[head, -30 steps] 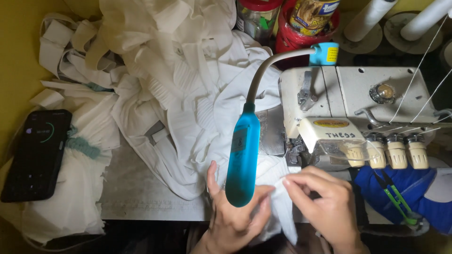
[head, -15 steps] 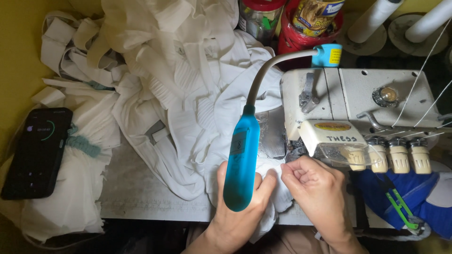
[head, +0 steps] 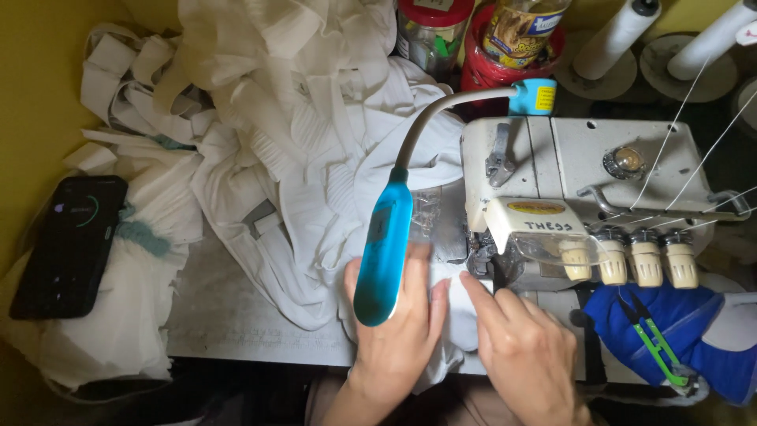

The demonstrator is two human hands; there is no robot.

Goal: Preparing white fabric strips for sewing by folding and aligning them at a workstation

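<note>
At six o'clock of the table, two hands pressed one white cloth piece point(head: 461, 315) flat: left hand point(head: 398, 335) spread open, right hand point(head: 524, 351) fingers extended toward the overlock machine point(head: 583, 181). Three knobs point(head: 646, 260) at three o'clock; one phone point(head: 67, 244) at nine; one blue lamp point(head: 384, 248).

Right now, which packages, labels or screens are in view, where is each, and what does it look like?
Phone: far left on white cloth, black slab, dim screen with a teal arc.
Machine label: front of the sewing machine, yellow oval with red rim.
Jar: top centre, clear, red lid.
Canister: top, beside the jar, yellow-brown wrapper, red base.
Lamp clip sticker: small yellow patch on blue clip.
</note>
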